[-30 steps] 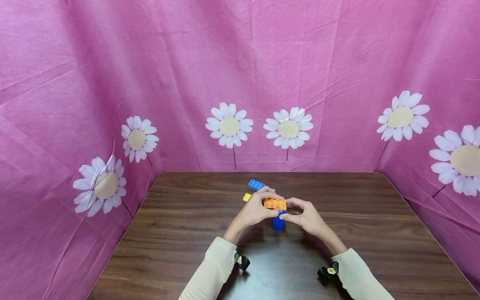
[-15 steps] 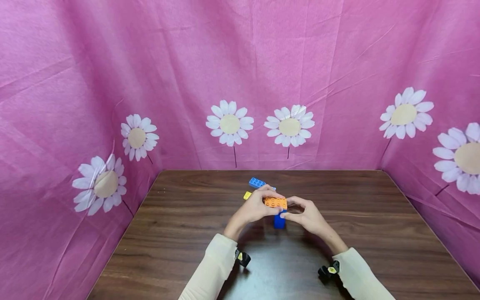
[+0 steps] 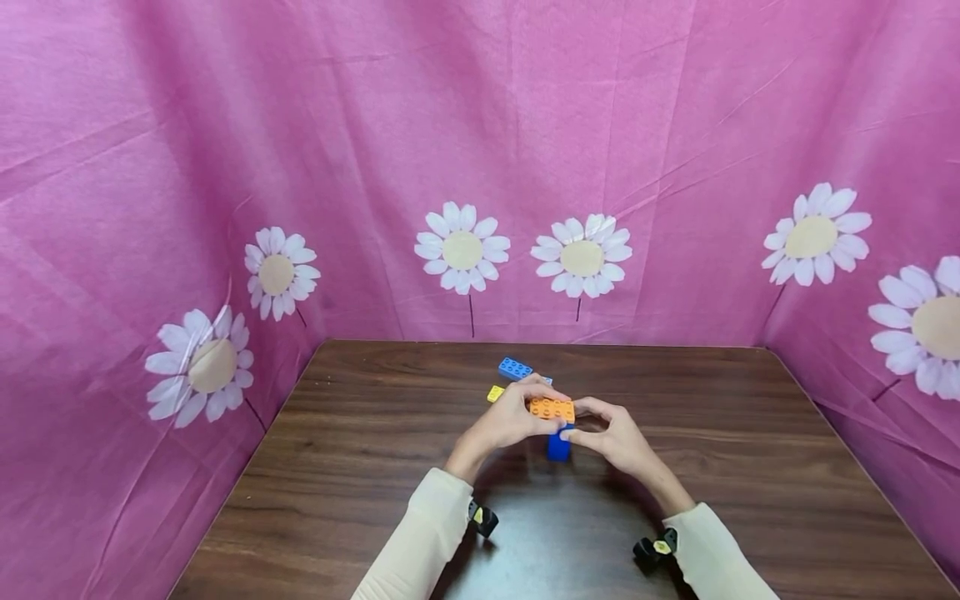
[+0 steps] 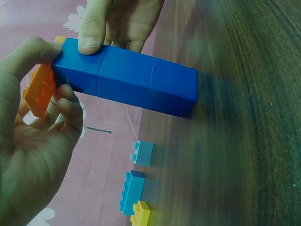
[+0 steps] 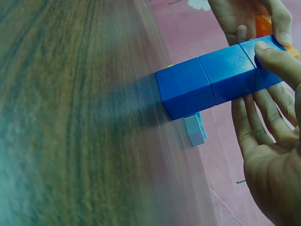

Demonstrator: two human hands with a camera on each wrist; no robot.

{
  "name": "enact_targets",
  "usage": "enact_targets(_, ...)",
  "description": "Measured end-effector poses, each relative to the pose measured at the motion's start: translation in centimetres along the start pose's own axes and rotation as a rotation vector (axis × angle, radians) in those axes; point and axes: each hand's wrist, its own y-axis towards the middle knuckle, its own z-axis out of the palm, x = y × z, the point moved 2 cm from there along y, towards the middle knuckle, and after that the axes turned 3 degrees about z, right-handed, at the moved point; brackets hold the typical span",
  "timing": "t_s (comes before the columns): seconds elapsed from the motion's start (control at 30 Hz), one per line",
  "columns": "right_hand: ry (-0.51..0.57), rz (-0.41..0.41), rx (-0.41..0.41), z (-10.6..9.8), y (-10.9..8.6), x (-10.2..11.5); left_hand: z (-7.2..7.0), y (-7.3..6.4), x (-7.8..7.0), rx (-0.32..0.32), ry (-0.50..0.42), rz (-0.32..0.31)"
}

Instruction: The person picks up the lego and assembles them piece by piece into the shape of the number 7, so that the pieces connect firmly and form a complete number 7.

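Note:
A tower of three dark blue bricks [image 4: 124, 73] stands upright on the wooden table, with a thin orange studded brick [image 3: 552, 408] on its top. The orange brick juts out past the tower toward the left. My left hand [image 3: 513, 414] pinches the orange brick, thumb on the near side and fingers behind. My right hand [image 3: 617, 435] grips the topmost blue brick, its thumb [image 5: 273, 54] on the near face and its fingers around the far side. The overhang of the orange brick [image 4: 40, 92] shows between the left thumb and fingers.
Behind the left hand lie a light blue studded brick [image 3: 515, 368], a small yellow brick [image 3: 495, 393] and a small pale blue brick [image 4: 144, 153]. A pink cloth with daisies [image 3: 517, 150] hangs along the back and sides of the table [image 3: 360, 467].
Both hands keep their hold on the orange brick and the blue tower. Only a slight shift of the head view shows.

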Motion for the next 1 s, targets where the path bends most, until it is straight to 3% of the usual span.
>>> enact_targets(0.5,-0.008,-0.005,-0.005,0.01,0.02,-0.06,0.22,-0.03,0.06,-0.030,-0.012,-0.062)
enact_targets(1.0,-0.034,-0.021,-0.009,0.02,-0.13,0.17,0.67,-0.69,-0.27,-0.044,0.043,-0.125)
